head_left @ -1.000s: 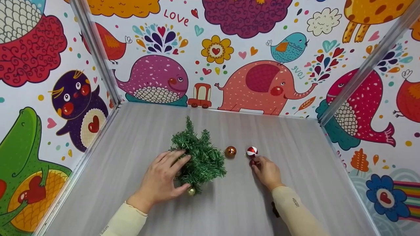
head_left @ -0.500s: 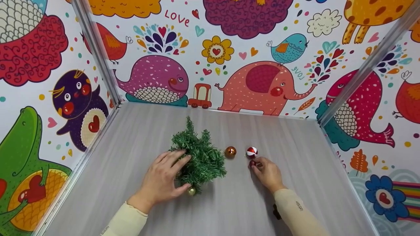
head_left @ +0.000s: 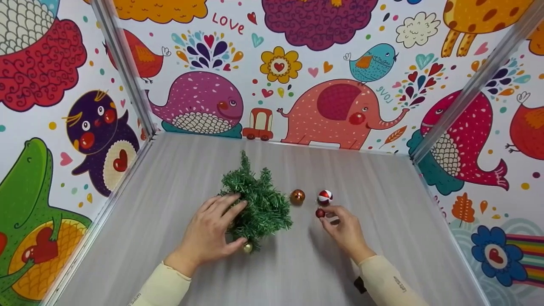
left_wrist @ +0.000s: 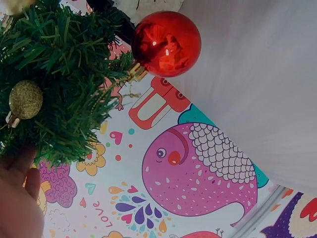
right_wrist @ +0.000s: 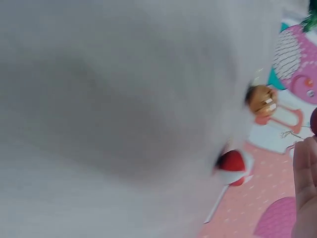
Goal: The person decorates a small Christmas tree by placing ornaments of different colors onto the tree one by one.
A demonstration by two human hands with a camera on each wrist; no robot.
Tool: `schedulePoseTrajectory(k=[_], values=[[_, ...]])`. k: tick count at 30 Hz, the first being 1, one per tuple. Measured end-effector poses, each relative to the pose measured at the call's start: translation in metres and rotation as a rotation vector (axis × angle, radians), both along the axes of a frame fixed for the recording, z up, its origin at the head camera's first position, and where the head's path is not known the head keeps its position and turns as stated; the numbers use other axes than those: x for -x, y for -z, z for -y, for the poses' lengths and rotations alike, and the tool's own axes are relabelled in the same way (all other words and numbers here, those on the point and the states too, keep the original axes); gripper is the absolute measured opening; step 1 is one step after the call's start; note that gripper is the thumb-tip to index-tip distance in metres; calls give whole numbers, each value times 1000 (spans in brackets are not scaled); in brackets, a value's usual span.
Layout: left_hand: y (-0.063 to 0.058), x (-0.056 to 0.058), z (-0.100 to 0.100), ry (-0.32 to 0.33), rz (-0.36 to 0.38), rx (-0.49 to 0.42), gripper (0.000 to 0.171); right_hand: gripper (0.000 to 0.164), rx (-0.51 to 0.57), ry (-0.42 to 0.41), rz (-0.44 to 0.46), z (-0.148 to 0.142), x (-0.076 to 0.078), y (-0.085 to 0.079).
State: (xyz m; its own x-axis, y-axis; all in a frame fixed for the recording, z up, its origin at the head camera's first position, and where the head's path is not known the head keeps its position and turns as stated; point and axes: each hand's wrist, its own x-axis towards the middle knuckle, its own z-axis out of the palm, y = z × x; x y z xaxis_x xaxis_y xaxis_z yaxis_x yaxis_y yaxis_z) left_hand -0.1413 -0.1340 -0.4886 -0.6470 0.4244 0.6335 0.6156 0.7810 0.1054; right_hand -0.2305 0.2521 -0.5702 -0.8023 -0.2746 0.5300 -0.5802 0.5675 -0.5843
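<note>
A small green artificial Christmas tree (head_left: pixel 263 206) stands left of centre on the table. My left hand (head_left: pixel 208 233) holds it from its left side, fingertips in among the branches and thumb by a small gold bauble (head_left: pixel 247 247). In the left wrist view a shiny red bauble (left_wrist: pixel 166 44) and a glittery gold bauble (left_wrist: pixel 26 100) hang on the tree. My right hand (head_left: pixel 347 233) pinches a small dark red bauble (head_left: pixel 320 213) between thumb and fingers. Only an edge of it shows in the right wrist view.
A copper-coloured bauble (head_left: pixel 297 196) lies on the grey table (head_left: pixel 178 170) right of the tree. Beside it is a red-and-white bauble (head_left: pixel 325 196), just beyond my right hand. Walls printed with cartoon animals enclose the table at the back and sides.
My right hand has drawn the small red bauble slightly left, clear of the red-and-white one in view, and its shadow on the table has spread. The left hand and tree stay put.
</note>
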Motion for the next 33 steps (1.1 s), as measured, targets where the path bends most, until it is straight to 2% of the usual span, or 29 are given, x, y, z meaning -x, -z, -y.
schedulePoseTrajectory(k=[5,15,24,33], values=[[1,1,0,2,-5,-2,85,34,39,-79,-27,10,-14,-12],[-1,1,-1,0,-8,-1,84,39,103,-221,-159,34,-37,-37],[-1,2,-3,12,-50,-3,82,37,186,-334,-163,60,-65,-76],[0,3,-4,20,-65,-10,82,38,224,-428,-161,71,-72,-85]])
